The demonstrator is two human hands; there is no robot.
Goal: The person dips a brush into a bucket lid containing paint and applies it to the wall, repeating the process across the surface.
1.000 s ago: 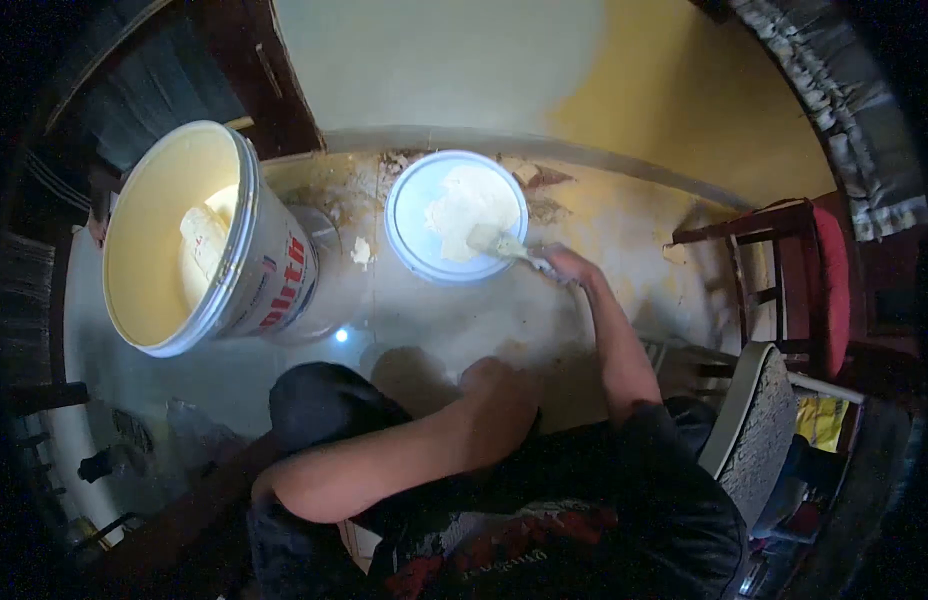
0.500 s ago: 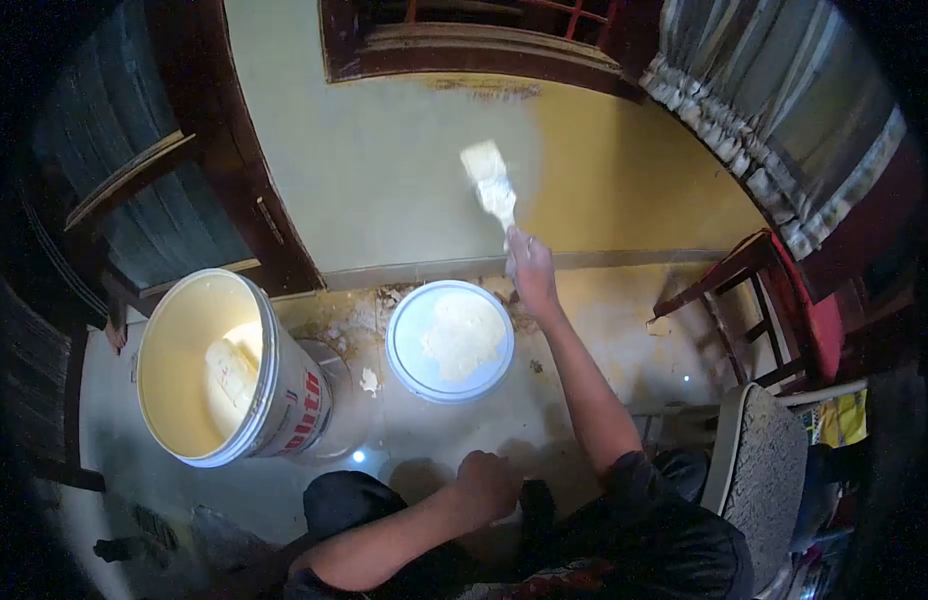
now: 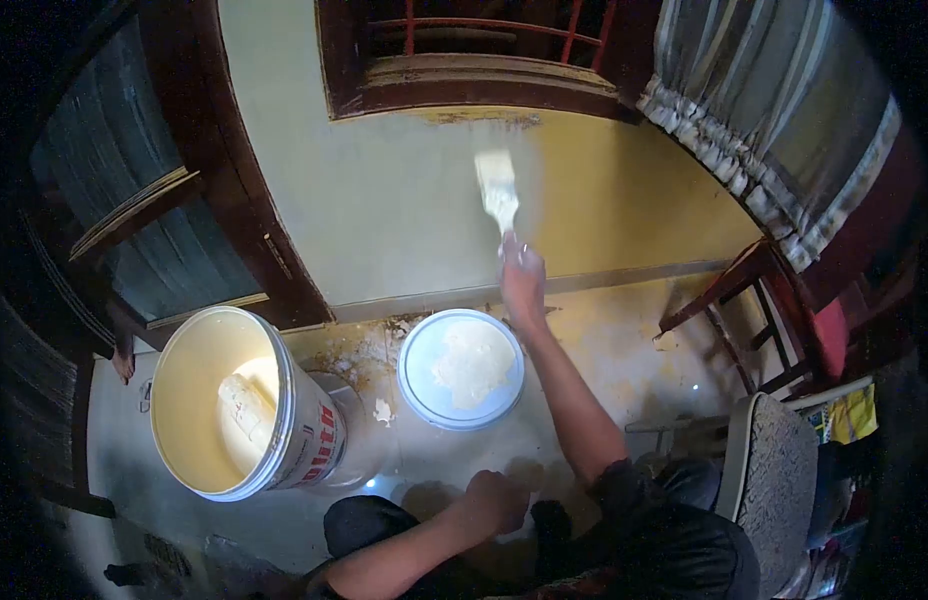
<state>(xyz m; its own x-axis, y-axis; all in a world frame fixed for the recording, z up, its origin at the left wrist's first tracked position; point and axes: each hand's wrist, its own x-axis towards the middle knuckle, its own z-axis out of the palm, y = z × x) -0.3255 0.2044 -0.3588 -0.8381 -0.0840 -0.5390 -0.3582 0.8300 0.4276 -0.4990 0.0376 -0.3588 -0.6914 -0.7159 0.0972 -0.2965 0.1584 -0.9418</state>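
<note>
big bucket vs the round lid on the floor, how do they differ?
The tall white plastic bucket is deep, tilted, and printed with red lettering; the flat round white lid is shallow, lies level and shows no lettering. The bucket has a pale tool inside; the lid carries a spread blob of paste. Both hold the same cream-coloured stuff and sit on the floor below the wall.

Large white bucket [image 3: 234, 400] lower left, tilted, cream paint inside, red lettering on its side. Dark wooden door frame [image 3: 249, 190] upper left, shuttered panel [image 3: 124, 190] beside it. Window frame [image 3: 464, 60] top centre with red bars. Striped curtain [image 3: 774, 120] upper right. Red-seated wooden chair [image 3: 784, 300] at right edge. Grey textured chair back [image 3: 779, 470] lower right. Stained, paint-spattered floor [image 3: 624, 350] along the wall base.
</note>
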